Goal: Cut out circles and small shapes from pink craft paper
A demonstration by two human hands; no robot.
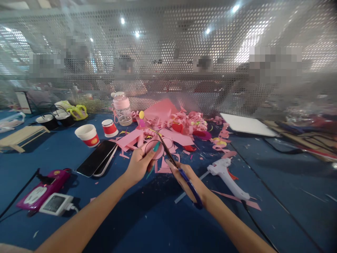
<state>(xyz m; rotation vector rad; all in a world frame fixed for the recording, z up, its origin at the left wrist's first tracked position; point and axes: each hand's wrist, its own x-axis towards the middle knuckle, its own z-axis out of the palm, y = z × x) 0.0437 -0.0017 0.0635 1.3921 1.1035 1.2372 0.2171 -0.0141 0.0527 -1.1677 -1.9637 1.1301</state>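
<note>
your left hand [139, 165] pinches one pink paper piece [155, 151]; your right hand [187, 182] grips one pair of blue-handled scissors [176, 165]. two paper cups [88, 135], two phones [97, 158] nearby.

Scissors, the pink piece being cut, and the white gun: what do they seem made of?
Scissors: shiny metal blades, blue handles, likely plastic. Pink piece in the left hand: thin matte paper with drawn circles. Glue gun: smooth white plastic, apparently.

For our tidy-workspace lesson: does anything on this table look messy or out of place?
Yes. Pink paper scraps litter the blue table beyond the hands, some under the glue gun. Two stacked phones sit askew.
</note>
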